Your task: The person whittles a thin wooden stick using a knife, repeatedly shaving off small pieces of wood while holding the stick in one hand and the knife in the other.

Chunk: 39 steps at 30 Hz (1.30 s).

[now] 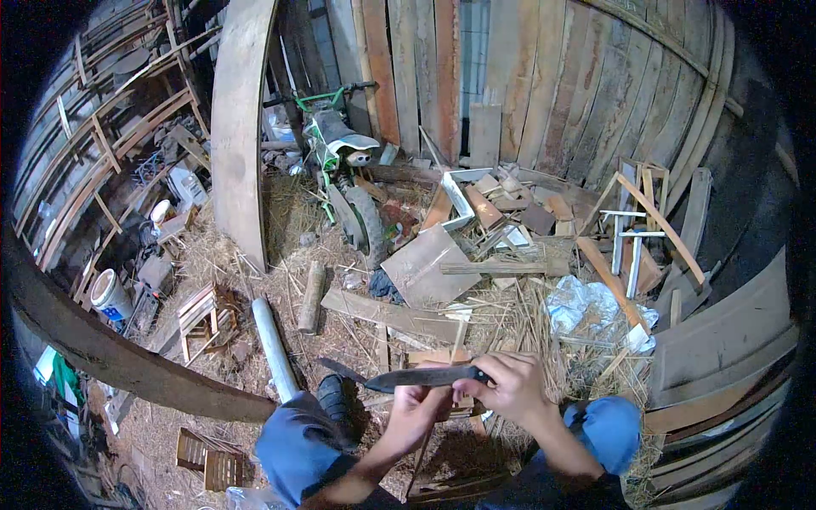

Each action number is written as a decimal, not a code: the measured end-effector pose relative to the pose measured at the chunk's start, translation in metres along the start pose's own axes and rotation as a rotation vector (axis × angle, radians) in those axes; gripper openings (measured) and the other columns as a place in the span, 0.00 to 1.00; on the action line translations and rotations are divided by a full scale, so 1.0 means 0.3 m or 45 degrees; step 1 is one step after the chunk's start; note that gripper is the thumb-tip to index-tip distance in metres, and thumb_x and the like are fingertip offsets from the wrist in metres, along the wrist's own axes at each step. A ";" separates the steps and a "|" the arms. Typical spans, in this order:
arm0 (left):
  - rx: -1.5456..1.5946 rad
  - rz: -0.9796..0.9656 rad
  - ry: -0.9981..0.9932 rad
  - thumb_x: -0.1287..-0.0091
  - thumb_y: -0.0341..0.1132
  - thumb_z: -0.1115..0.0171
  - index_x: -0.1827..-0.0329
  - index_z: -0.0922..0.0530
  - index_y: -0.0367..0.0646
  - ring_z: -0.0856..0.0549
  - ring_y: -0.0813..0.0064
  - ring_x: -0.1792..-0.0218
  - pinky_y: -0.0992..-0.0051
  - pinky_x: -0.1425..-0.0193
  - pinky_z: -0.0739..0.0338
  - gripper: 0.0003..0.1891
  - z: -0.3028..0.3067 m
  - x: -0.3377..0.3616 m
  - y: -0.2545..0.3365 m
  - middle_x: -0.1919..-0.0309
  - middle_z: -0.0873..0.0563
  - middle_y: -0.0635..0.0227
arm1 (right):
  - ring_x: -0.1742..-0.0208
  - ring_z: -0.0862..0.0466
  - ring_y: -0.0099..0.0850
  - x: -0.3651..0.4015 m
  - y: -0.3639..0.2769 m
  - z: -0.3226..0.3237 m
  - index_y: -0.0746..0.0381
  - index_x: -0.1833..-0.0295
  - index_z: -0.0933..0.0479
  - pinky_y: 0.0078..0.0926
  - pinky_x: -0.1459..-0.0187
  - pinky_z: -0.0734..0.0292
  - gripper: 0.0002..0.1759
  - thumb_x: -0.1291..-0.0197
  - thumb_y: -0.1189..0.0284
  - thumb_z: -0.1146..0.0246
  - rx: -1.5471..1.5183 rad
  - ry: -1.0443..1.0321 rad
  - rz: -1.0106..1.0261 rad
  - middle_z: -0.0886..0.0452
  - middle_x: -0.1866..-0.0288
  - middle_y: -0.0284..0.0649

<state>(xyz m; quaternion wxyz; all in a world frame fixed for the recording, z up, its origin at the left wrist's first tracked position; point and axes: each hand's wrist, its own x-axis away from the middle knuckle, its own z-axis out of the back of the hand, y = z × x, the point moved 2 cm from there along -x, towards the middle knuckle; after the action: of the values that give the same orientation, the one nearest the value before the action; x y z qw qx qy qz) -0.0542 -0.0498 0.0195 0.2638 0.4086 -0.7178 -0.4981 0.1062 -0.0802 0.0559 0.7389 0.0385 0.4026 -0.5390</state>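
Note:
My right hand [516, 389] is closed round the black handle of a knife [422, 377], whose wide dark blade points left. Just below the blade, my left hand [415, 416] is closed on a thin strip of wood [461, 334]. The strip slants up past the knife, and its lower end runs down between my legs. The blade crosses over the strip, with my right fingertips close to it. A narrow dark flat piece [342, 371] shows beyond the knife's tip, near my dark shoe [336, 404].
Straw and wood scraps litter the ground. A pale pole [274, 348] and a short log [312, 297] lie ahead on the left. A small motorbike [344, 170] stands by the plank wall [544, 85]. White plastic sheeting [586, 306] lies right; a bucket [110, 293] sits left.

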 end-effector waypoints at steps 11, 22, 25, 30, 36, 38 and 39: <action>-0.016 0.240 0.035 0.29 0.31 0.46 0.54 0.29 0.42 0.32 0.91 0.80 0.86 0.81 0.42 0.05 0.011 0.021 0.000 0.76 0.26 0.78 | 0.81 0.21 0.34 -0.009 0.032 0.039 0.61 0.74 0.21 0.28 0.80 0.29 0.21 0.54 0.53 0.28 -0.102 0.017 0.015 0.22 0.81 0.36; 0.082 0.137 0.132 0.28 0.34 0.45 0.54 0.25 0.40 0.35 0.88 0.81 0.83 0.79 0.42 0.07 0.075 0.062 0.057 0.78 0.27 0.76 | 0.79 0.21 0.38 0.072 0.203 0.217 0.60 0.71 0.20 0.33 0.77 0.31 0.13 0.45 0.61 0.32 0.153 0.313 -0.433 0.22 0.80 0.43; 0.124 0.183 0.098 0.27 0.36 0.47 0.52 0.25 0.39 0.35 0.88 0.82 0.84 0.79 0.43 0.10 0.073 0.067 0.040 0.75 0.24 0.73 | 0.79 0.21 0.36 0.111 0.155 0.104 0.60 0.73 0.23 0.31 0.78 0.30 0.18 0.48 0.56 0.31 0.200 0.083 -0.378 0.23 0.81 0.40; -0.017 0.215 -0.005 0.29 0.32 0.46 0.50 0.23 0.38 0.26 0.87 0.77 0.84 0.73 0.31 0.10 0.076 0.062 -0.004 0.71 0.19 0.71 | 0.82 0.21 0.32 0.072 0.030 0.013 0.60 0.74 0.22 0.27 0.79 0.28 0.20 0.50 0.54 0.31 -0.028 0.048 -0.039 0.21 0.80 0.37; 0.180 0.237 0.064 0.31 0.28 0.45 0.39 0.26 0.41 0.35 0.90 0.82 0.85 0.81 0.45 0.17 0.023 0.042 -0.051 0.74 0.21 0.75 | 0.79 0.19 0.34 0.026 -0.012 0.004 0.60 0.73 0.22 0.28 0.79 0.28 0.21 0.51 0.52 0.31 -0.023 -0.035 -0.031 0.20 0.79 0.37; 0.155 0.221 0.063 0.31 0.28 0.44 0.40 0.25 0.41 0.35 0.90 0.82 0.85 0.81 0.45 0.16 0.021 0.047 -0.045 0.74 0.22 0.76 | 0.80 0.19 0.34 0.023 -0.008 0.006 0.60 0.73 0.22 0.28 0.79 0.28 0.21 0.51 0.52 0.30 -0.052 -0.025 -0.027 0.20 0.79 0.36; 0.138 0.203 0.065 0.31 0.28 0.44 0.41 0.24 0.41 0.35 0.90 0.82 0.85 0.80 0.45 0.16 0.020 0.047 -0.039 0.74 0.23 0.77 | 0.80 0.19 0.33 0.021 -0.008 0.006 0.60 0.72 0.22 0.28 0.79 0.29 0.21 0.51 0.52 0.30 -0.079 -0.022 -0.018 0.21 0.80 0.36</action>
<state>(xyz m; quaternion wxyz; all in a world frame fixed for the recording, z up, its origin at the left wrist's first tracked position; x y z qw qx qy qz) -0.0625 -0.0608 0.0059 0.2984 0.3766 -0.7669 -0.4255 0.1058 -0.0868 0.0541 0.7392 0.0080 0.4130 -0.5319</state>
